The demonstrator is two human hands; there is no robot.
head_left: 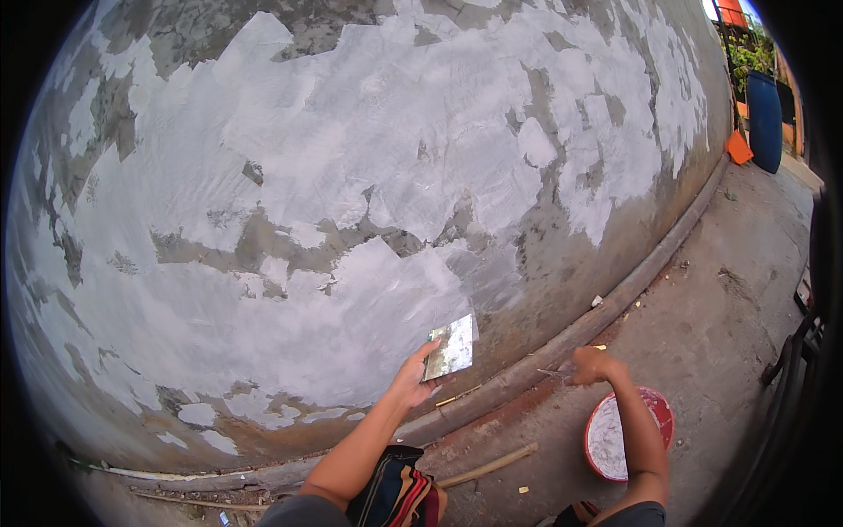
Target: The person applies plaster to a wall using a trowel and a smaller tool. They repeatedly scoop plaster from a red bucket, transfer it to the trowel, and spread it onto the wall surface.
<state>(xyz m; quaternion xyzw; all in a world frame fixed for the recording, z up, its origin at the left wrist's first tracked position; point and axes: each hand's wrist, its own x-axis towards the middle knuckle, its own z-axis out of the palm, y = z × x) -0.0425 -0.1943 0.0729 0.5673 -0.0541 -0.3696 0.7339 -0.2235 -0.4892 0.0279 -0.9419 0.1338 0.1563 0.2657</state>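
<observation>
Your left hand [413, 378] pinches the shiny plate [450, 348] by its near edge, likely leaving the far edge free before the wall [351, 132]; your right hand [592, 365] curls around a slim tool [552, 372] near the red bucket [665, 416], set close presumably for easy reach

— Any room between the left grip [411, 378] and the right grip [590, 364]?
— Yes, an open gap.
— Obstacles?
— The wall [351, 158] ahead, the raised ledge [654, 265] along its foot, the red tub [665, 411] below the right forearm [642, 435].
</observation>
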